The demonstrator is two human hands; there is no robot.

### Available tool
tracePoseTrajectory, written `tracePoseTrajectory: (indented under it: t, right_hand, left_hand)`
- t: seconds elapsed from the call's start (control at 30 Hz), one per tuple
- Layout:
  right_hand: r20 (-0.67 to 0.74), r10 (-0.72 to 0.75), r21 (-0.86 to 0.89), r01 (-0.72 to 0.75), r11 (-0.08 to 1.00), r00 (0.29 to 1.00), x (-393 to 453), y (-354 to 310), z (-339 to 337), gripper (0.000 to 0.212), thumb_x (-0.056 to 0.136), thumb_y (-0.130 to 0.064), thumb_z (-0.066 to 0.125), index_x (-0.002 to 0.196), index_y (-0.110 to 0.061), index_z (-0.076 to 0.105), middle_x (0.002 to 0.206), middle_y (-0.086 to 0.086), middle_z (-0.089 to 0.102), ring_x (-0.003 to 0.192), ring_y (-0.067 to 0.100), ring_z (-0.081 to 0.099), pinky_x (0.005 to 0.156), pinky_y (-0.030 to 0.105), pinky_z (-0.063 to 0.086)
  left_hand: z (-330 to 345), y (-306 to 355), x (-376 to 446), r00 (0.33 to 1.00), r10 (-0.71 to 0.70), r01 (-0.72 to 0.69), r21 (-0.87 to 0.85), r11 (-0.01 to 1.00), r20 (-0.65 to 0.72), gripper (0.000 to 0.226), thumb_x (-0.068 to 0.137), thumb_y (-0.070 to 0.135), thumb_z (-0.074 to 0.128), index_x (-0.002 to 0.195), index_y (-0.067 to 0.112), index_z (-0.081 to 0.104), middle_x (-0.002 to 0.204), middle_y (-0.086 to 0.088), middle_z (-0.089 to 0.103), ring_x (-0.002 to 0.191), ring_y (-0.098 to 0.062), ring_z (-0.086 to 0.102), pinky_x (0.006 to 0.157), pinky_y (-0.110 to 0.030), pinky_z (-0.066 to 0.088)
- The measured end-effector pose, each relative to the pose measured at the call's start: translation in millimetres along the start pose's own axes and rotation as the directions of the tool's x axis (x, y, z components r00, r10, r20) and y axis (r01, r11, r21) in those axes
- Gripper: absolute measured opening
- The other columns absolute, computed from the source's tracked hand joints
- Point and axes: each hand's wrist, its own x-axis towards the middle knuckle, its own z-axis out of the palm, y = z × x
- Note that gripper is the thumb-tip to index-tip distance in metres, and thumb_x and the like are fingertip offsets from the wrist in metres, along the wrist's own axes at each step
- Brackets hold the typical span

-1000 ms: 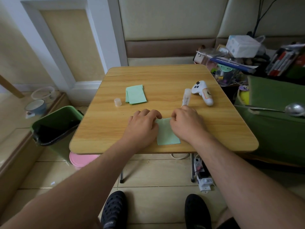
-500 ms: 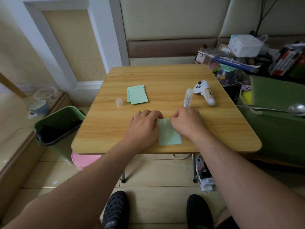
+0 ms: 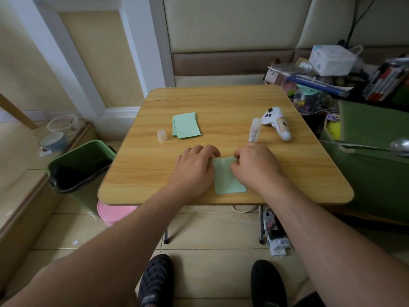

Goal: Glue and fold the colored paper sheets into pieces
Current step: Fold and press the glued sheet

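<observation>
A light green paper sheet [image 3: 226,179] lies near the front edge of the wooden table [image 3: 287,173], between my hands. My left hand [image 3: 194,167] lies palm down over its left edge, with arched fingertips pressing at the far left corner. My right hand [image 3: 255,166] has its fingers curled at the far right corner and pinches the slightly lifted edge. A stack of green sheets [image 3: 185,125] sits further back. An uncapped glue stick [image 3: 254,129] lies just beyond my right hand, and its clear cap [image 3: 162,135] stands left of the stack.
A white handheld controller [image 3: 276,122] lies right of the glue stick. A green bin [image 3: 81,165] and a pink tub [image 3: 115,213] stand left of and below the table. Cluttered boxes and a green bag [image 3: 376,151] crowd the right side.
My right fingers have drawn in at the sheet's far right corner, so more of its far edge shows. My left hand has stayed over the left edge.
</observation>
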Motion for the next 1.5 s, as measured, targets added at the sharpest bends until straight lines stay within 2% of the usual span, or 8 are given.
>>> tracePoseTrajectory:
  t: [0.2,0.37,0.67,1.0,1.13,1.23,1.33,1.5]
  right_hand:
    - [0.008,0.142,0.192,-0.141,0.971,0.990,8,-1,1,0.019,0.091,-0.033,0.060,0.097,-0.022,0.075,0.101,0.000,0.071,0.096,0.023,0.064,0.074,0.034,0.057]
    - [0.075,0.183,0.208,-0.195,0.959,0.980,18,0,2,0.020,0.095,-0.025,0.055,0.092,-0.020,0.075,0.097,0.003,0.072,0.090,0.027,0.065,0.068,0.031,0.052]
    - [-0.007,0.111,0.065,-0.110,0.992,0.994,19,-3,20,0.020,0.101,-0.025,0.051,0.105,-0.015,0.069,0.114,0.012,0.066,0.110,0.036,0.055,0.085,0.038,0.044]
    - [0.054,0.196,0.376,-0.201,0.904,0.979,15,-5,7,0.041,0.093,-0.010,0.053,0.131,-0.024,0.058,0.119,0.003,0.067,0.113,0.026,0.061,0.092,0.039,0.055]
    - [0.023,0.147,0.412,-0.144,0.900,0.989,9,-4,6,0.039,0.096,-0.010,0.053,0.132,-0.025,0.057,0.105,-0.003,0.066,0.103,0.022,0.062,0.086,0.039,0.056]
    - [-0.003,0.081,0.472,-0.070,0.879,0.997,7,-3,7,0.035,0.099,-0.008,0.053,0.130,-0.025,0.057,0.097,-0.003,0.065,0.092,0.018,0.061,0.073,0.029,0.046]
    - [-0.010,0.003,0.543,0.003,0.840,1.000,5,-4,2,0.036,0.099,-0.006,0.058,0.127,-0.029,0.059,0.091,-0.006,0.063,0.086,0.013,0.060,0.071,0.024,0.043]
    - [0.015,-0.103,0.654,0.069,0.754,0.995,0,-3,-7,0.049,0.093,-0.002,0.066,0.128,-0.036,0.061,0.088,-0.009,0.065,0.072,0.003,0.058,0.073,0.021,0.050]
  left_hand:
    - [0,0,0,1.000,0.002,-0.002,0.004,1.000,-0.005,0.038,0.094,0.017,0.047,0.126,0.033,0.056,0.118,0.005,0.060,0.113,-0.024,0.049,0.096,-0.045,0.040]
    - [0,1,0,1.000,0.000,0.000,0.015,1.000,0.005,0.038,0.095,0.017,0.046,0.127,0.034,0.055,0.120,0.006,0.059,0.114,-0.024,0.048,0.098,-0.045,0.040]
    - [0,1,0,1.000,-0.004,0.004,0.012,1.000,0.006,0.038,0.094,0.017,0.047,0.127,0.034,0.053,0.119,0.006,0.060,0.113,-0.025,0.048,0.096,-0.044,0.039]
    - [-2,2,-2,1.000,-0.004,0.004,0.005,1.000,0.019,0.040,0.093,0.018,0.047,0.129,0.035,0.052,0.119,0.007,0.061,0.113,-0.024,0.048,0.097,-0.045,0.040]
    - [-3,1,1,0.999,-0.024,0.025,-0.021,0.999,0.024,0.041,0.093,0.021,0.050,0.131,0.036,0.052,0.119,0.009,0.059,0.116,-0.022,0.048,0.102,-0.045,0.039]
    - [-5,3,5,0.998,-0.048,0.049,-0.018,0.999,0.050,0.044,0.095,0.027,0.052,0.138,0.038,0.051,0.129,0.007,0.057,0.125,-0.022,0.046,0.107,-0.046,0.037]
    - [-6,6,8,0.995,-0.053,0.051,0.032,0.998,0.089,0.045,0.100,0.035,0.050,0.145,0.042,0.049,0.142,0.004,0.051,0.132,-0.025,0.041,0.110,-0.046,0.035]
    - [-6,4,12,0.993,-0.018,0.008,0.079,0.997,0.116,0.035,0.101,0.045,0.056,0.135,0.041,0.061,0.139,0.007,0.053,0.126,-0.028,0.043,0.103,-0.046,0.038]
